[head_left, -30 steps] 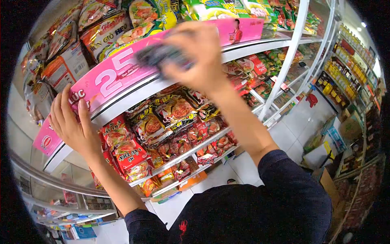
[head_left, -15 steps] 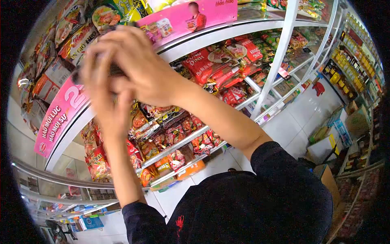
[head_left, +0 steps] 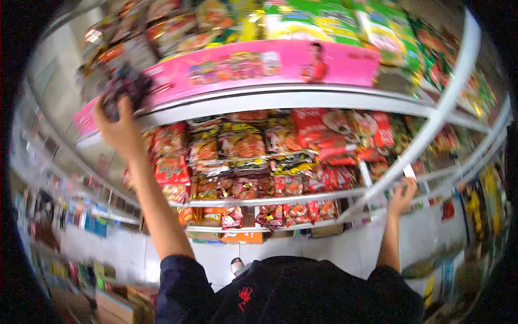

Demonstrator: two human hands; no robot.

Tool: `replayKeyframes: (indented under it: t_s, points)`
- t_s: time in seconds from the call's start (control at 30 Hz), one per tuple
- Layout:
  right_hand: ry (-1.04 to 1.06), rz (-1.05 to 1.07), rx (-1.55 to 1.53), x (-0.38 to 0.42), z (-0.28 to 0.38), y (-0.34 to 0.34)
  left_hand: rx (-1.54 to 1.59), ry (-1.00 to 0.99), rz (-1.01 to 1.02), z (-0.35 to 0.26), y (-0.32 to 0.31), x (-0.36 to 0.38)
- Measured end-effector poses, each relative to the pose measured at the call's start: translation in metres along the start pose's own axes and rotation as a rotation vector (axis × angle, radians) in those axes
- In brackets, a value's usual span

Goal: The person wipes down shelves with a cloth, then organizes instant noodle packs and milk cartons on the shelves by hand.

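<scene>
At the left end of the pink shelf strip (head_left: 178, 75), my left hand (head_left: 114, 127) is closed round a dark, crumpled cloth (head_left: 127, 89) with reddish patches. The cloth lies against the strip and the shelf's front edge. My right hand (head_left: 402, 198) is low on the right, beside the white shelf frame, with its fingers curled. A small white piece (head_left: 409, 171) shows just above those fingers; blur hides whether they grip it or the rail. Red instant noodle packets (head_left: 318, 129) fill the shelf between my arms.
Green packets (head_left: 313, 21) stand on the upper shelf behind the strip. A white upright post (head_left: 453, 81) slants down on the right. Lower shelves hold more noodle packets (head_left: 232, 216). Cardboard boxes (head_left: 114, 308) sit at lower left on the tiled floor (head_left: 280, 245).
My hands were together around a dark bundle at upper left. Now they are apart: the left keeps the cloth at the strip, the right has swung far right and down. The view has turned.
</scene>
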State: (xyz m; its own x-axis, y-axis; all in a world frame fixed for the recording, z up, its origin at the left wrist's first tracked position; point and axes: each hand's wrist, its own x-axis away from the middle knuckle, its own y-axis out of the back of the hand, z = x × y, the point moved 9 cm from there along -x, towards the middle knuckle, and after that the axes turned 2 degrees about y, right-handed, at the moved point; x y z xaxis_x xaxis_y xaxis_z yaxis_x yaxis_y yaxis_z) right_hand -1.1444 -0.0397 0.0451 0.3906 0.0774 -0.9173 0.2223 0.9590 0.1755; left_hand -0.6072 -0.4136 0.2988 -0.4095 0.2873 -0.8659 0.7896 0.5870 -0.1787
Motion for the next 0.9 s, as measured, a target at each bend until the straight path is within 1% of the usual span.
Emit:
replayKeyframes:
  t_s: [0.03,0.07,0.1,0.13,0.17,0.2,0.27,0.33,0.37,0.4,0.47,0.5,0.53,0.57,0.6,0.67,0.7,0.77,0.8,0.87,0.9]
  points:
    - [-0.038,0.082,0.105,0.003,-0.039,-0.011,0.196,-0.049,-0.037,-0.022,-0.004,0.005]
    - [-0.072,0.162,0.222,0.004,-0.073,-0.025,0.198,-0.125,0.006,-0.032,-0.015,0.012]
    - [-0.097,0.248,0.406,0.007,-0.097,-0.044,-0.002,-0.262,-0.007,-0.071,-0.019,0.023]
    - [-0.121,0.328,0.598,0.013,-0.124,-0.06,0.032,-0.416,0.09,-0.107,-0.033,0.035]
    - [0.018,0.369,0.485,0.019,-0.151,-0.079,0.11,-0.51,0.204,-0.128,-0.056,0.05]
    - [-0.152,0.513,0.911,0.026,-0.162,-0.087,-0.003,-0.597,0.31,-0.166,-0.068,0.07]
    - [-0.349,0.603,1.068,0.065,-0.26,-0.109,0.053,-0.714,0.339,-0.196,-0.085,0.106]
    - [-0.437,0.799,1.17,0.07,-0.281,-0.127,0.098,-0.663,0.323,-0.195,-0.081,0.099]
    - [-0.409,0.793,1.153,0.066,-0.281,-0.136,0.064,-0.646,0.287,-0.182,-0.075,0.086]
    - [-0.389,0.743,0.899,0.065,-0.273,-0.152,0.031,-0.631,0.253,-0.162,-0.066,0.07]
    - [-0.362,0.641,0.405,0.074,-0.256,-0.166,-0.136,-0.477,0.12,-0.104,-0.036,0.027]
    - [-0.351,0.583,0.163,0.081,-0.245,-0.167,-0.192,-0.385,0.015,-0.063,-0.016,0.004]
    - [-0.514,0.575,-0.27,0.1,-0.241,-0.171,-0.161,-0.243,-0.033,-0.02,0.005,-0.017]
    - [-0.704,0.532,-0.684,0.12,-0.239,-0.174,-0.196,-0.153,-0.133,0.006,0.021,-0.024]
    - [-0.789,0.487,-0.774,0.132,-0.241,-0.171,-0.23,-0.06,-0.23,0.024,0.033,-0.026]
    - [-0.732,0.443,-0.521,0.139,-0.246,-0.157,-0.248,-0.056,-0.202,0.007,0.02,-0.019]
    - [-0.681,0.434,-0.355,0.139,-0.248,-0.152,-0.166,-0.105,-0.125,-0.022,0.007,-0.007]
    - [-0.618,0.417,-0.115,0.139,-0.249,-0.143,-0.041,-0.411,0.078,-0.087,-0.033,0.027]
    - [-0.601,0.407,-0.046,0.139,-0.25,-0.14,0.013,-0.52,0.272,-0.121,-0.054,0.052]
    - [-0.586,0.392,0.033,0.14,-0.253,-0.137,0.092,-0.631,0.328,-0.164,-0.065,0.09]
    - [-0.582,0.39,0.054,0.14,-0.253,-0.137,0.086,-0.623,0.324,-0.161,-0.062,0.087]
